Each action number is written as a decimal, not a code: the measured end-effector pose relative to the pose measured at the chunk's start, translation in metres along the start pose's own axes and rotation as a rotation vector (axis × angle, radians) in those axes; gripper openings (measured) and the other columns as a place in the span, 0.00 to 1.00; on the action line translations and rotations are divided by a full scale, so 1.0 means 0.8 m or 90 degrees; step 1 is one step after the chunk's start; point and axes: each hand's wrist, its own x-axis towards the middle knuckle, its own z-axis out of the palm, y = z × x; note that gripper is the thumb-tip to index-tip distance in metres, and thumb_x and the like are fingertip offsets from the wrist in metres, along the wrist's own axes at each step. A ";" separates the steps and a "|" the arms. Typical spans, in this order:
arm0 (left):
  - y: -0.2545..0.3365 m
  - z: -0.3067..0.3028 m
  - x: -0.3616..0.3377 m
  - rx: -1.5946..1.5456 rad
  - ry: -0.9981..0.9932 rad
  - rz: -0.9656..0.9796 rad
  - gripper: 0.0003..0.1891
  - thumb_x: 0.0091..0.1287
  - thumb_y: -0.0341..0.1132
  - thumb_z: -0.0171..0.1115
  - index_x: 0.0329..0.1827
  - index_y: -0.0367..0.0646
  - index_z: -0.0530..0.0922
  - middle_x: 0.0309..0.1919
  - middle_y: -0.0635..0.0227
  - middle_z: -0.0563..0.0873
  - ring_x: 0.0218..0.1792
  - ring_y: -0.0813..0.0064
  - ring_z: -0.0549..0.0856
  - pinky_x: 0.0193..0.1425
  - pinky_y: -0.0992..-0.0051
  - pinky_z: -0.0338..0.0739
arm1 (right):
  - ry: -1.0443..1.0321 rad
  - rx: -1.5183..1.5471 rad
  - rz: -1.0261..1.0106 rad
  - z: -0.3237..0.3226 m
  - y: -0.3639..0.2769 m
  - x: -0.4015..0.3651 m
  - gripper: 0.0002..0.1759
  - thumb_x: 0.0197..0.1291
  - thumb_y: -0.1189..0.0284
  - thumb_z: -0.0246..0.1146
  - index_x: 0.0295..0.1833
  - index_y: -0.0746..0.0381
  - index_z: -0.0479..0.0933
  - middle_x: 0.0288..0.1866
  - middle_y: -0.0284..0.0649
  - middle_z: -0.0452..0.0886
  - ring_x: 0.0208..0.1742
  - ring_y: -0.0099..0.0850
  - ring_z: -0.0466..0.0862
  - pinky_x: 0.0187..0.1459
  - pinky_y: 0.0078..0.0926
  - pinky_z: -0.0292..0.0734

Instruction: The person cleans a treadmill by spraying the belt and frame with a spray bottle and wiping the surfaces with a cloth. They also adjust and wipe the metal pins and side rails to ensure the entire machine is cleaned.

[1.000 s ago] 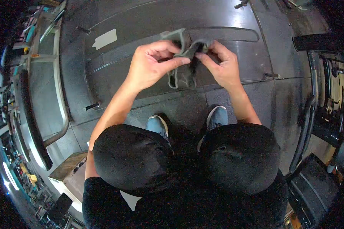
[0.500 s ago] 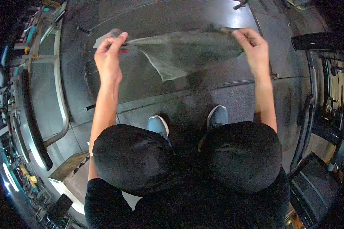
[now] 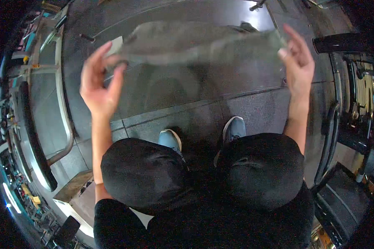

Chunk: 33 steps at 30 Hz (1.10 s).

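A thin grey-green cloth, smeared by motion, is spread wide over the dark floor between my two hands. At its left end, my left hand has thumb and fingers apart. A pale, straight-edged piece shows just beyond those fingertips. My right hand is at the right end, its thumb and fingers also spread, with the cloth's edge right by the fingertips. A darker bunched bit shows along the far edge of the cloth.
Black-padded metal frames stand on the left and right. A box sits at lower left. My shoes are on the tiled floor below my bent knees. A metal peg sticks out at upper left.
Both hands have gone from pinching the cloth's ends to spread fingers and moved outward. The cloth has flattened out, and its hanging corner no longer shows.
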 end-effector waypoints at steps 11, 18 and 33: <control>-0.125 0.059 -0.246 0.121 -0.261 -0.175 0.17 0.57 0.19 0.71 0.50 0.44 0.90 0.50 0.65 0.94 0.51 0.60 0.91 0.61 0.65 0.83 | -0.231 -0.309 0.247 -0.008 0.193 -0.221 0.18 0.56 0.82 0.74 0.52 0.66 0.82 0.49 0.41 0.85 0.55 0.32 0.84 0.61 0.33 0.76; -0.127 0.033 -0.228 0.127 -0.374 -0.207 0.14 0.61 0.25 0.74 0.50 0.45 0.91 0.48 0.63 0.93 0.48 0.61 0.91 0.52 0.66 0.86 | -0.288 -0.346 0.324 -0.016 0.159 -0.221 0.12 0.58 0.78 0.75 0.47 0.66 0.84 0.47 0.43 0.89 0.54 0.33 0.88 0.58 0.34 0.79; -0.281 0.125 0.006 0.222 -0.251 -0.219 0.25 0.66 0.48 0.77 0.59 0.40 0.87 0.45 0.59 0.93 0.45 0.74 0.92 0.51 0.71 0.85 | -0.082 -0.393 0.201 -0.008 0.315 0.023 0.28 0.62 0.55 0.76 0.58 0.65 0.83 0.43 0.44 0.91 0.45 0.34 0.90 0.48 0.34 0.82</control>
